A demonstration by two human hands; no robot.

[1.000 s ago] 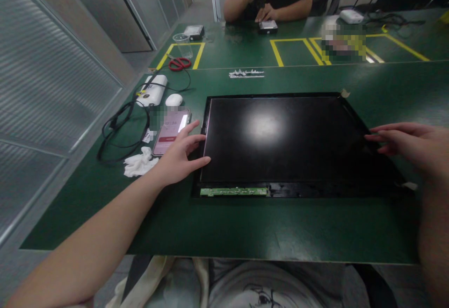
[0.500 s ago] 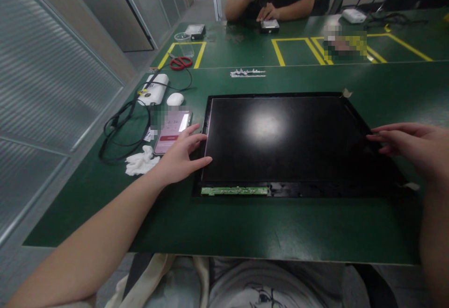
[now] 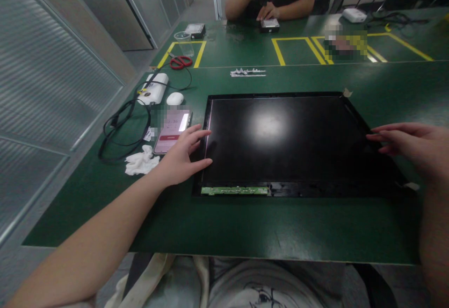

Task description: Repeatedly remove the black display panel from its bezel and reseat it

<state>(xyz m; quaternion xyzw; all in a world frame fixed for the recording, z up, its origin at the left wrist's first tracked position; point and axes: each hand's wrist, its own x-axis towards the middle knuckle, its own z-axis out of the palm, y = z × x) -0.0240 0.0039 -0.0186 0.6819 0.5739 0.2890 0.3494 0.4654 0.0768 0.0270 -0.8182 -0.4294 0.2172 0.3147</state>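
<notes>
A black flat display panel point(image 3: 280, 158) in a dark frame lies on the green table, with glare on its surface. A narrow green circuit board point(image 3: 234, 190) runs along the left part of its near edge. My left hand point(image 3: 184, 155) is at the panel's left edge, thumb and fingers spread, with fingertips over the frame. At the right edge is my right hand point(image 3: 407, 142), its fingers stretched out and their tips touching the rim. Neither hand lifts the panel. Small pale tape tabs stick out at its far right and near right corners.
Left of the panel are a phone point(image 3: 171, 132), crumpled tissue point(image 3: 142, 161), a white earbud case point(image 3: 175, 98), a white box point(image 3: 154, 88), black cable point(image 3: 101, 144) and red scissors point(image 3: 181, 62). White scraps point(image 3: 247, 72) lie beyond the panel. Across the table, a person's hands work over a drive point(image 3: 269, 25).
My left hand's upper fingers have shifted slightly right, further over the panel's left edge. My right hand and the panel stay put.
</notes>
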